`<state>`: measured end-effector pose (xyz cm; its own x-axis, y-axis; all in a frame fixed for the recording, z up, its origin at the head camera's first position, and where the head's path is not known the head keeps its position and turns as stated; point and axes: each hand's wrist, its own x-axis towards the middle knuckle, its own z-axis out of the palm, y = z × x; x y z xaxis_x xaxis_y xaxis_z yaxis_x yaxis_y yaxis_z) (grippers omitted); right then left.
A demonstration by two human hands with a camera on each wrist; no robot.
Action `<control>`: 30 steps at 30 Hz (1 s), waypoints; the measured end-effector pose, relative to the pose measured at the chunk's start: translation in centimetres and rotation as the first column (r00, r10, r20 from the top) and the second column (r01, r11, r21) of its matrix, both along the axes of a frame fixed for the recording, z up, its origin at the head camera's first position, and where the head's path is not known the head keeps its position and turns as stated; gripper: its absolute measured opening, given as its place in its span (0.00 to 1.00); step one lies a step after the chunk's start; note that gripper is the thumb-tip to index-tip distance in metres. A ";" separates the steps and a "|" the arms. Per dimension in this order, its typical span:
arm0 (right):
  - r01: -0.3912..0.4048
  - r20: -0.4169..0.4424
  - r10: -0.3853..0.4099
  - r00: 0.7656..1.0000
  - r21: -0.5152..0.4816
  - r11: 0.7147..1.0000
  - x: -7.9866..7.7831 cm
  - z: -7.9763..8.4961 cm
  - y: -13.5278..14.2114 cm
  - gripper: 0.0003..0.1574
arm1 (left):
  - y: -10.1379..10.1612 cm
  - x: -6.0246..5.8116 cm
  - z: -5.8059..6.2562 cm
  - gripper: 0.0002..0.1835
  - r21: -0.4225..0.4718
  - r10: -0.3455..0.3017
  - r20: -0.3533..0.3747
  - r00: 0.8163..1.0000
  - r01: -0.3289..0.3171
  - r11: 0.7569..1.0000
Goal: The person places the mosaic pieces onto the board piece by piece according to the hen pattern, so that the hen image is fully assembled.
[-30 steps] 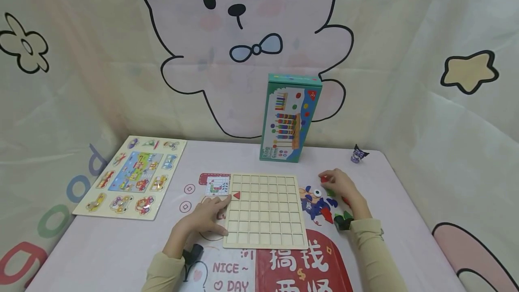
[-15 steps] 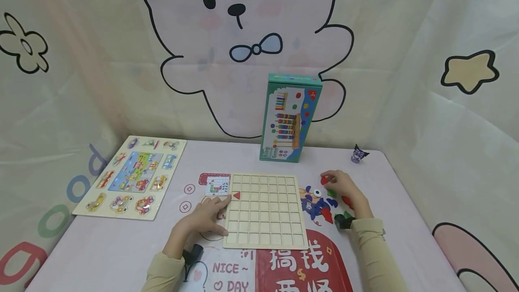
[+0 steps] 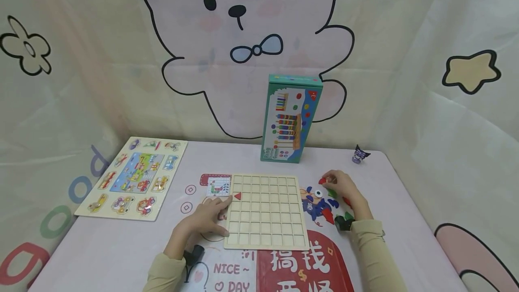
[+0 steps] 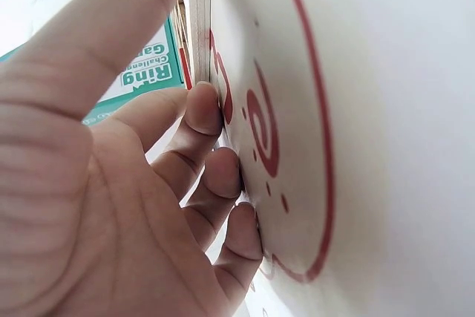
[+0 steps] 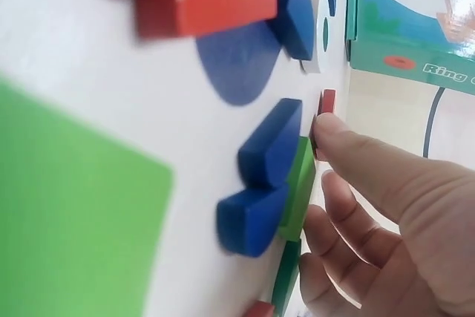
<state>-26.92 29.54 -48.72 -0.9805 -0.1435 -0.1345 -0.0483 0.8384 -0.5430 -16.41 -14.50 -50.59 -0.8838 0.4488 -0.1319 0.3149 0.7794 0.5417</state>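
A cream gridded board lies mid-table, with one red triangle in a cell near its upper left. My left hand rests beside the board's left edge, index finger and thumb stretched to touch it; the left wrist view shows its other fingers loosely bent against the tabletop. To the right of the board, my right hand pinches a small red block low at the table; the index finger is hidden behind it in the right wrist view. Blue blocks and a green block lie beside that hand.
A green-blue ring game box stands behind the board. At the left lies a vehicle puzzle board. A small purple figurine stands at the back right. A picture card adjoins the board's upper left; a red block lies right.
My right hand and the red block have shifted slightly, first toward me, then a little left and away. The left hand stays at the board's edge. The whole head view has shifted slightly.
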 end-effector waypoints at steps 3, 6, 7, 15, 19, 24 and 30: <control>0.012 0.004 -0.012 1.000 0.008 1.000 0.1 0.0 -0.1 0.17 | 0.0 -0.1 -0.1 0.54 -0.003 -0.004 -0.003 1.000 0.004 1.000; 0.021 0.010 -0.021 1.000 0.015 1.000 0.2 0.1 -0.2 0.17 | 0.1 -0.1 -0.2 0.54 -0.009 -0.006 -0.006 1.000 0.005 1.000; 0.027 0.014 -0.028 1.000 0.017 0.999 0.3 0.2 -0.2 0.18 | 0.1 -0.1 -0.2 0.54 -0.010 -0.007 -0.005 1.000 0.007 1.000; 0.043 -0.014 -0.043 0.999 0.033 0.999 0.5 1.3 -1.4 0.21 | 0.1 0.0 0.0 0.55 -0.009 0.002 -0.011 1.000 -0.002 1.000; 0.029 -0.049 -0.027 0.998 0.043 0.999 0.8 1.9 -2.3 0.21 | 0.0 0.0 0.0 0.55 -0.007 0.000 -0.026 1.000 0.000 1.000; 0.005 -0.082 -0.002 0.997 0.043 0.999 0.8 2.4 -3.5 0.20 | 0.1 0.1 0.1 0.55 -0.001 0.001 -0.018 1.000 -0.001 1.000; -0.039 -0.112 0.042 0.993 0.028 0.999 0.9 2.4 -5.1 0.19 | 0.1 0.1 0.2 0.55 -0.007 0.010 -0.009 1.000 -0.010 1.000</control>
